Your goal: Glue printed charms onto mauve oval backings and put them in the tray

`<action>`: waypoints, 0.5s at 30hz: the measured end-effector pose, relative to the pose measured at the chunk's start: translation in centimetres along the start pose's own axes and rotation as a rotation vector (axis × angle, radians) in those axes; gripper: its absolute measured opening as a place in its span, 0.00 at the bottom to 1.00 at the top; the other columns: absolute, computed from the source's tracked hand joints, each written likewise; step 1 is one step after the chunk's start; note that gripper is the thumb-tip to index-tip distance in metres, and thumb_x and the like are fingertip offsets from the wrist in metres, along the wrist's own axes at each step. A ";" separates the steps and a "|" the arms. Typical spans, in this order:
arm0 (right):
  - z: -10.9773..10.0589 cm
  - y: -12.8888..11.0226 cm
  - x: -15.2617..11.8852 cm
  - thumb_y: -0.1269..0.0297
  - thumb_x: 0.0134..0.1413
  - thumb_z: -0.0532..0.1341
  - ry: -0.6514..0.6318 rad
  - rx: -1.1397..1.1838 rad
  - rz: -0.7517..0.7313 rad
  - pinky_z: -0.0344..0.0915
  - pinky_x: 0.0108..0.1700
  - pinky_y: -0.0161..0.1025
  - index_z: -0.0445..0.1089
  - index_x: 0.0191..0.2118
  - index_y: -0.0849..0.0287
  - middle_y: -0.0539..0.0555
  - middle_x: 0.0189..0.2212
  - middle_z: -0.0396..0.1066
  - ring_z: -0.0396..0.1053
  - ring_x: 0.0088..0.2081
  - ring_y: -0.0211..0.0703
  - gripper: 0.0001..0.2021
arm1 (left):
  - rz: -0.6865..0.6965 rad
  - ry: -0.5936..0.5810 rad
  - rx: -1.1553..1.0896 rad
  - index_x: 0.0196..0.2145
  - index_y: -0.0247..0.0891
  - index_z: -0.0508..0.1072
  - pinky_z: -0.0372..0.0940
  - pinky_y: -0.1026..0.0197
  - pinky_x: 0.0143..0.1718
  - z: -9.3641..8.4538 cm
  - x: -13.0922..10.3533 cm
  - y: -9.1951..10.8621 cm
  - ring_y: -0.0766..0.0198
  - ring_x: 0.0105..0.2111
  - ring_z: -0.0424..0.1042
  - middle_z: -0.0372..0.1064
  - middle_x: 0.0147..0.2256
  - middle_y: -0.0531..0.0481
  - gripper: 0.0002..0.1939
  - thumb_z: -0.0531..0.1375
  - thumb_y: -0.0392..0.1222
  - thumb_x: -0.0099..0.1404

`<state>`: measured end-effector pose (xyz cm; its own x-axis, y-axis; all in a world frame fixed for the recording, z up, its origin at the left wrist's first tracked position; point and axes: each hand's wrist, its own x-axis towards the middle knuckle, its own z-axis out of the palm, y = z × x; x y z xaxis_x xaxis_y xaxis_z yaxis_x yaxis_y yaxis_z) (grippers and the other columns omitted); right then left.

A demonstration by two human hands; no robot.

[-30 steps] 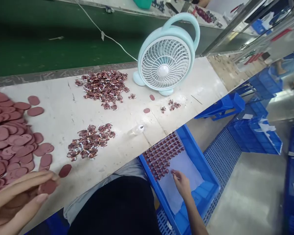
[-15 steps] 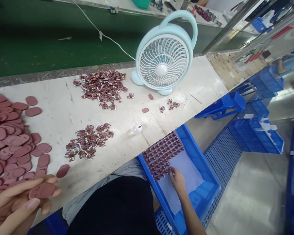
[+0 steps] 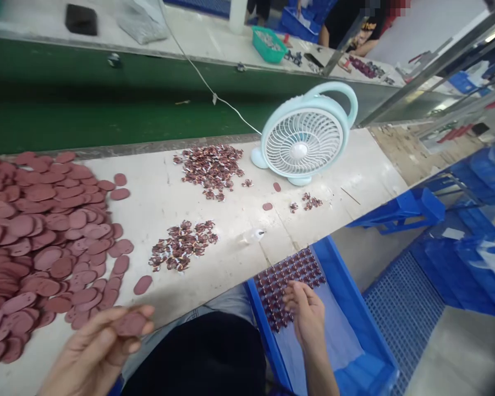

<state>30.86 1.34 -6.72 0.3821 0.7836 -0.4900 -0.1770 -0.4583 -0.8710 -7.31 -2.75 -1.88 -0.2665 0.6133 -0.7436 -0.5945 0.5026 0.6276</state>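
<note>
My left hand (image 3: pixel 103 341) pinches a reddish-brown oval disc (image 3: pixel 131 323) above the table's near edge. A large pile of similar oval discs (image 3: pixel 45 242) lies beyond it, and a single oval disc (image 3: pixel 142 285) lies just past its fingertips. My right hand (image 3: pixel 306 311) hovers over a blue crate (image 3: pixel 346 280), fingers loosely curled and apart, with nothing visible in them. Below it, rows of small brown pieces (image 3: pixel 272 280) stand on a white sheet (image 3: pixel 338 335). A heap of small brown figures (image 3: pixel 183 245) lies on the table between the hands.
A light-blue fan (image 3: pixel 305 143) stands at the table's back, its white cord (image 3: pixel 198 71) running leftward. Near it lies another heap of brown figures (image 3: pixel 212 168). A small clear bottle (image 3: pixel 253 236) is near the front edge. Another person (image 3: pixel 355 33) sits at the far bench.
My right hand has lifted away from the end of a row in the crate. The left hand still holds its disc. The view has shifted left and up, showing more of the pile.
</note>
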 end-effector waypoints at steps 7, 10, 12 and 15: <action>13.8 -6.5 1.9 0.40 0.64 0.51 -0.505 0.352 0.213 0.36 0.17 0.17 0.78 0.48 0.71 0.43 0.27 0.66 0.55 0.19 0.21 0.35 | -0.133 -0.198 -0.221 0.40 0.41 0.85 0.78 0.67 0.31 5.4 -3.0 -1.0 0.57 0.35 0.85 0.86 0.43 0.46 0.20 0.80 0.46 0.49; 16.1 -7.9 2.1 0.47 0.66 0.52 -0.590 0.438 0.269 0.37 0.18 0.16 0.77 0.41 0.71 0.38 0.24 0.60 0.53 0.17 0.19 0.28 | -0.144 -0.273 -0.292 0.41 0.40 0.85 0.77 0.69 0.30 5.2 -2.8 -1.4 0.58 0.37 0.85 0.85 0.46 0.44 0.18 0.79 0.44 0.52; 16.6 -8.3 0.7 0.47 0.63 0.60 -0.616 0.455 0.310 0.44 0.14 0.17 0.76 0.38 0.63 0.38 0.21 0.60 0.49 0.14 0.21 0.20 | -0.151 -0.320 -0.338 0.42 0.40 0.85 0.77 0.69 0.34 4.8 -2.4 -1.9 0.58 0.40 0.85 0.85 0.48 0.42 0.16 0.78 0.42 0.55; 16.5 -7.8 -2.9 0.41 0.56 0.66 -0.602 0.409 0.283 0.52 0.11 0.22 0.75 0.41 0.55 0.41 0.21 0.68 0.51 0.11 0.24 0.21 | -0.140 -0.386 -0.408 0.42 0.40 0.85 0.77 0.68 0.42 4.7 -1.8 -2.7 0.58 0.45 0.84 0.84 0.50 0.41 0.15 0.77 0.39 0.56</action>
<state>16.18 9.59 0.85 -0.2647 0.8060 -0.5294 -0.5592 -0.5755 -0.5967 -1.63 -2.33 -1.21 0.0862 0.7742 -0.6270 -0.8690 0.3662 0.3328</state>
